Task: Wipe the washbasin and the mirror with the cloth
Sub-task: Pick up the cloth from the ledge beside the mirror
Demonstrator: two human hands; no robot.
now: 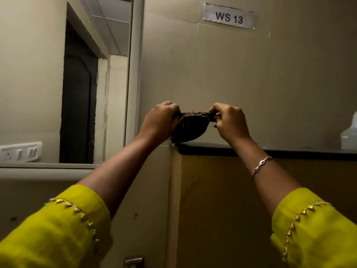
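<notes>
Washbasin out of frame; faucet or bowl nowhere to be made out. Bottle (349,132) cut off at the right edge, only its pale left side showing on the dark surface (289,151). Metal latch (133,261) clipped by the bottom edge. Fingertips of both hands buried in the cloth, so hard to count or tell apart. Lower part of the cloth dark against the dim wall, folds mostly lost in shadow.

Cloth (190,127) small, dark brown to black, frayed, with loose pale threads sticking up along the top edge. Held up in the air just above the left corner of the surface, in front of the beige wall, well below the "WS 13" label (229,16). Top edge pulled taut into a straight line, the rest sagging beneath in a rounded pouch.

Long axis level, running left to right between the hands; belly of the cloth pointing down.

Left hand (160,120) curled, fingers pinching the left end. Right hand (229,120) likewise, fingers pinching the right end; bracelet (260,167) on that wrist. Mirror (58,74) to the left, a dark doorway reflected in it; socket plate (20,151) at its lower left. Yellow sleeves (58,229) low in front
</notes>
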